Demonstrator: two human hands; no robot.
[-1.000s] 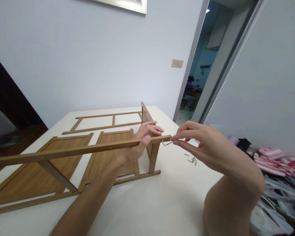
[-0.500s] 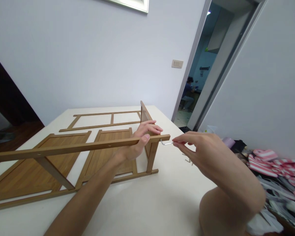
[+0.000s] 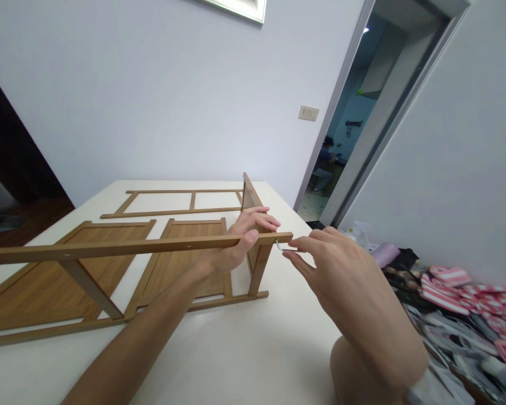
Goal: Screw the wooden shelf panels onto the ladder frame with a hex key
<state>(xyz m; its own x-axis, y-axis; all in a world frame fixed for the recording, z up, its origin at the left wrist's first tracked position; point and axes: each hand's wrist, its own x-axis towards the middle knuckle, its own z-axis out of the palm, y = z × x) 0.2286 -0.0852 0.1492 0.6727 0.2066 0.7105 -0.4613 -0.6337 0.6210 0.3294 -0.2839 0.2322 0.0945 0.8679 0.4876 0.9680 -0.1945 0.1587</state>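
My left hand (image 3: 240,239) is closed around a wooden frame (image 3: 152,246) near its right end, thumb over the upper rail and fingers reaching behind it to an upright wooden panel (image 3: 252,197). My right hand (image 3: 320,264) pinches the long arm of a silver hex key (image 3: 283,248) between thumb and fingers. The key's short bent end meets the rail's outer side close to the rail's end. The frame stands on edge on the table, its lower rail resting on the white top.
Two slatted wooden panels (image 3: 194,253) lie on the white table (image 3: 236,354) behind the frame, with a second open frame (image 3: 164,213) farther back. Clothes and bags (image 3: 459,304) are heaped beyond the right edge. Through a doorway, a person (image 3: 322,166) sits in another room.
My right hand has swung round with the hex key, its back now turned more toward me. My left hand keeps its hold on the frame. The view has shifted slightly.
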